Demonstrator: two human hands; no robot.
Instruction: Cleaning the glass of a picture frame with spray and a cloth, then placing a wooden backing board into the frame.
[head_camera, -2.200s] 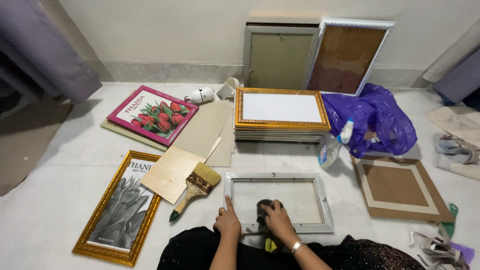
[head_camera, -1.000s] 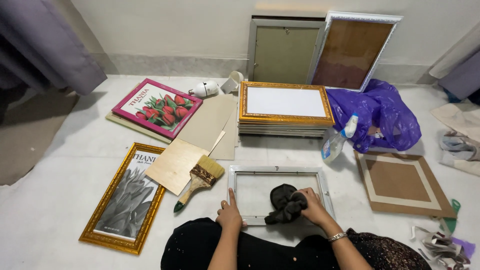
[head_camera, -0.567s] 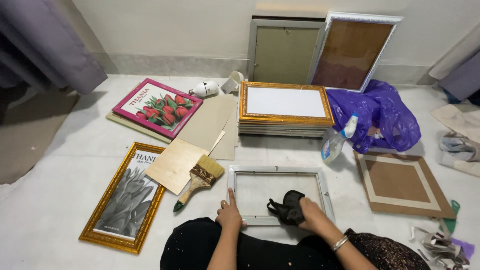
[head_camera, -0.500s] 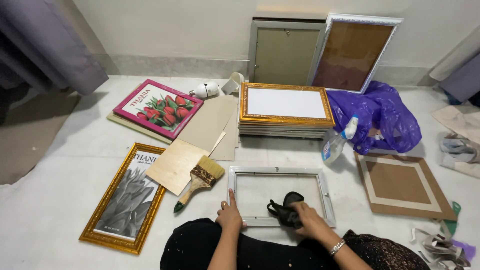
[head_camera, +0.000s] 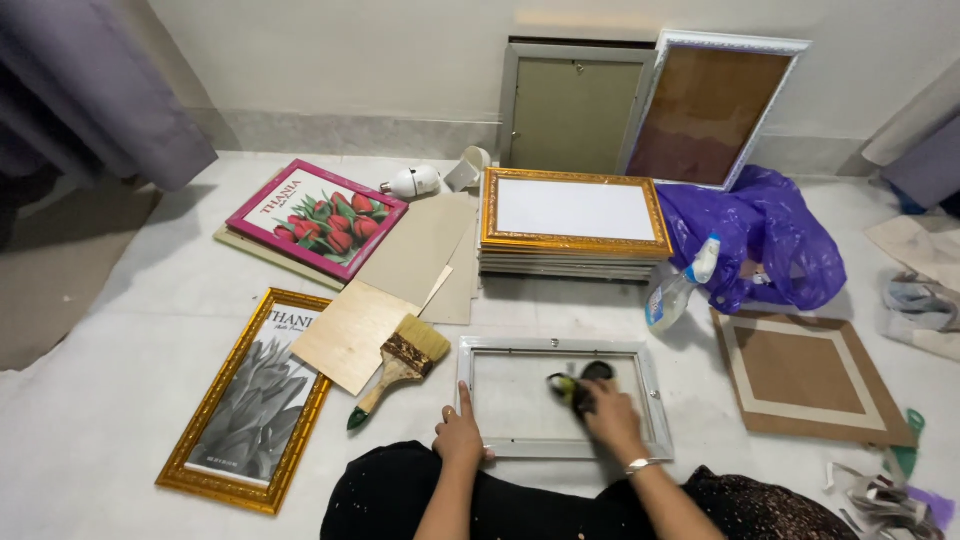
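Observation:
A silver picture frame with a glass pane lies flat on the floor in front of me. My right hand presses a dark cloth onto the glass near the middle of the pane. My left hand rests on the frame's lower left corner, forefinger stretched along the left rail, holding it down.
A wide paintbrush and a plywood sheet lie left of the frame. A gold-framed grey print, a pink-framed tulip picture, a stack of gold frames, a spray bottle, a purple bag and a brown backing board surround it.
My right hand has moved the cloth across the glass, from the lower right part toward the middle. My left hand has stayed on the frame's corner.

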